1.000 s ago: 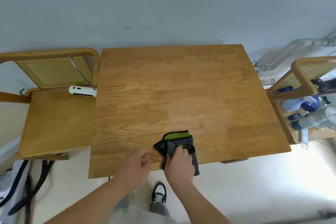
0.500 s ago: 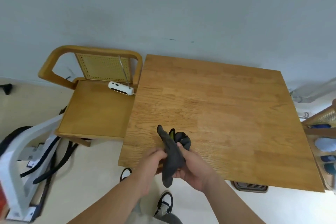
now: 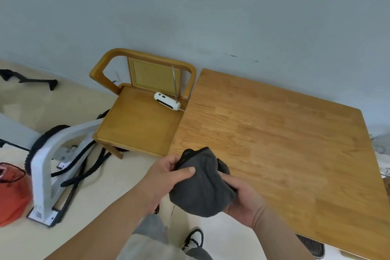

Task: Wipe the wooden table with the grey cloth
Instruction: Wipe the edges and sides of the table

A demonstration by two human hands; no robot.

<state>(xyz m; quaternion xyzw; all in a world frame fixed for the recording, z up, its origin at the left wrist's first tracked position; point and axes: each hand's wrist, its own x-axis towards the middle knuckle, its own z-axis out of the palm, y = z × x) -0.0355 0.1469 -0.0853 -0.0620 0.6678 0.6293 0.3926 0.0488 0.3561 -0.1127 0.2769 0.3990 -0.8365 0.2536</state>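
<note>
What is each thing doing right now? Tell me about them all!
grey cloth: bunched up, held in both hands, off the table.
left hand: gripping the cloth.
right hand: gripping the cloth.
wooden table: bare.
chair: beside the table.
white device: lying on the chair seat.

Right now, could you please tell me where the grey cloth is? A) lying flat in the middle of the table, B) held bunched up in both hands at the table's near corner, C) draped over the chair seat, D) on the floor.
B: the grey cloth is bunched between the left hand and the right hand, lifted at the near corner of the table.
</note>
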